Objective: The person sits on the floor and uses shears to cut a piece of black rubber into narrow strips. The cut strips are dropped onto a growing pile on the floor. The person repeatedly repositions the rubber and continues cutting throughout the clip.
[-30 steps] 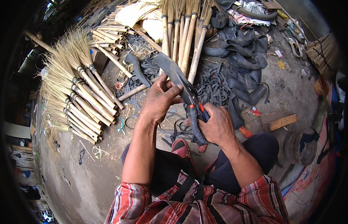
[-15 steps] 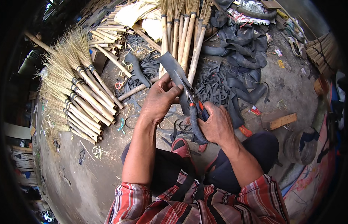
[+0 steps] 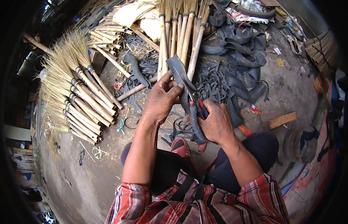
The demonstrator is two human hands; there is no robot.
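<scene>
My left hand (image 3: 161, 98) pinches a flat strip of black rubber (image 3: 177, 69) between thumb and fingers. The rubber stands up from the fingertips, and a tail of it hangs below the thumb. Closed round the handles of a pair of scissors (image 3: 195, 123) is my right hand (image 3: 218, 122). One handle loop is wrapped in dark material, and a bit of orange shows by the pivot. The blades lie in the rubber, with a cut running lengthwise up it and a flap parting to the right. Fingers and rubber partly hide the blade tips.
Grass brooms with pale handles (image 3: 86, 106) lie stacked at left; more brooms (image 3: 185, 33) lie ahead. Thin rubber strips (image 3: 213, 84) are heaped beyond my hands, beside larger black rubber pieces (image 3: 241, 56). A wooden block (image 3: 283, 121) lies on the ground at right.
The rubber's upper end has shifted right and slightly down, and its cut flap now stands farther apart. My left hand has moved a little to the right; the right hand has barely moved.
</scene>
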